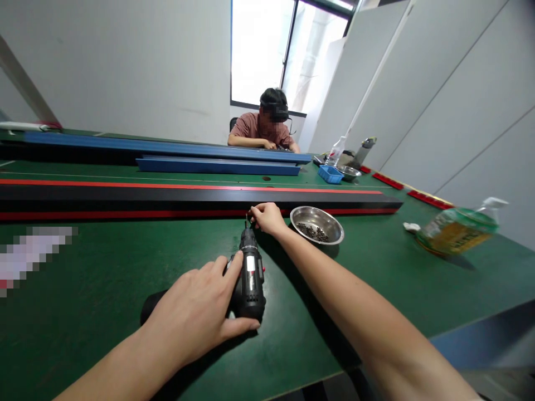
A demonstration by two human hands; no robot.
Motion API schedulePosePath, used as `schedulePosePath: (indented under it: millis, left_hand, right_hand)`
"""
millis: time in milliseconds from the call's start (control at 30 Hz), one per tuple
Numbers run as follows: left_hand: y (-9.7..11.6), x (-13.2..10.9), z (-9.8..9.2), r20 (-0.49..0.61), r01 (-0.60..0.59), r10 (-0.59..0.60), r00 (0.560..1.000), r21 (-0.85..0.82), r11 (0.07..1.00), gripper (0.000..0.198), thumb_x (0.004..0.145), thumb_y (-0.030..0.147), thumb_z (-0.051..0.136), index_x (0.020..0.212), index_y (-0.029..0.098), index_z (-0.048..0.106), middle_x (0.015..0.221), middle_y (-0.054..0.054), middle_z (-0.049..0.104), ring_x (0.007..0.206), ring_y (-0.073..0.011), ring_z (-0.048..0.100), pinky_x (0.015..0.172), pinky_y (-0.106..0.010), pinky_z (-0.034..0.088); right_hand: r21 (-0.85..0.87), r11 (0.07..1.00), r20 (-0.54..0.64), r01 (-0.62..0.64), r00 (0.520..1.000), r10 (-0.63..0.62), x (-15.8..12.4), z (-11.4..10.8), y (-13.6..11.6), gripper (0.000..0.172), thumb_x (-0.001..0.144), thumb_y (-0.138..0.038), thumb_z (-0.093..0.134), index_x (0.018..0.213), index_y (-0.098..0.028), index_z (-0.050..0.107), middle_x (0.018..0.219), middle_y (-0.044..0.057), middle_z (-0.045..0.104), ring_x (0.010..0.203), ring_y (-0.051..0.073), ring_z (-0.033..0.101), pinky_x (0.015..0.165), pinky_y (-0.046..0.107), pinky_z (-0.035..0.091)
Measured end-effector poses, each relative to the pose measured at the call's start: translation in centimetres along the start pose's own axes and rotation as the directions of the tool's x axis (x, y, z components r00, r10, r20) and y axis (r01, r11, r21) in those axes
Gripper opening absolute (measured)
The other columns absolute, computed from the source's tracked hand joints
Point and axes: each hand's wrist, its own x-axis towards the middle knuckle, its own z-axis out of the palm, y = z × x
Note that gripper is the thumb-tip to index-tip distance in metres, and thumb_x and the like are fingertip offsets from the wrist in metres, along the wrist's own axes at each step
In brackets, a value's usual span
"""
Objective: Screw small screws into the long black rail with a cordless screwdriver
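Observation:
My left hand [200, 301] is wrapped around a black cordless drill [251, 273], which lies on its side with its bit pointing away from me. The bit's tip stands close to the near side of a long black bar with red stripes [200, 197]. Beside that tip, the fingers of my right hand [267, 217] are pinched together; whatever they hold is too small to make out. Just right of this hand sits a steel bowl [334, 236] with many small dark screws [312, 231] in it.
Blue metal channels [217, 166] lie across the table's far side, where a person [261, 125] sits working. A blue basket [330, 175] and a clear bottle [335, 150] stand back right. A large plastic jug [457, 231] is at right on the green table [108, 284].

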Motion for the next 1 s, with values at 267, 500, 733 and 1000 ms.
schedulePosePath:
  millis: [267,500,733,1000]
  left_hand:
    - [-0.3,0.1,0.2,-0.006,-0.016,0.016,1.000,-0.025,1.000,0.099,0.081,0.076,0.064,0.159,0.020,0.036,0.122,-0.014,0.066,0.103,-0.0352,0.068,0.087,-0.050,0.058]
    - [-0.4,-0.1,0.5,-0.026,-0.021,0.021,0.999,-0.022,1.000,0.099,0.081,0.076,0.063,0.159,0.021,0.037,0.123,-0.015,0.066,0.104,-0.0347,0.067,0.088,-0.049,0.057]
    - [-0.4,0.0,0.6,-0.026,-0.017,0.017,1.000,-0.017,1.000,0.101,0.080,0.077,0.063,0.159,0.021,0.036,0.124,-0.015,0.066,0.105,-0.0350,0.067,0.088,-0.048,0.057]
    - [-0.4,-0.1,0.5,-0.019,-0.009,0.009,1.000,-0.015,1.000,0.101,0.080,0.077,0.064,0.160,0.022,0.035,0.122,-0.015,0.066,0.106,-0.0346,0.067,0.090,-0.048,0.057]
  right_hand:
    - [0.051,0.990,-0.007,0.128,0.992,-0.128,0.6,1.4,2.0,0.032,0.101,-0.033,0.056,0.087,-0.014,0.077,0.074,0.003,0.074,0.053,0.010,0.057,0.056,0.021,0.042]
    - [-0.007,0.990,0.000,0.138,0.990,-0.138,0.7,1.5,2.0,0.034,0.101,-0.035,0.053,0.089,-0.014,0.078,0.074,0.004,0.074,0.057,0.011,0.059,0.058,0.022,0.042]
    - [0.025,0.994,0.007,0.111,0.994,-0.111,0.6,1.4,1.8,0.037,0.102,-0.036,0.051,0.091,-0.014,0.078,0.074,0.004,0.074,0.055,0.012,0.061,0.058,0.022,0.045]
    - [0.180,0.980,-0.003,0.088,0.996,-0.089,0.0,1.0,1.8,0.044,0.105,-0.043,0.044,0.111,-0.016,0.077,0.109,0.009,0.079,0.056,0.011,0.064,0.044,0.021,0.042]
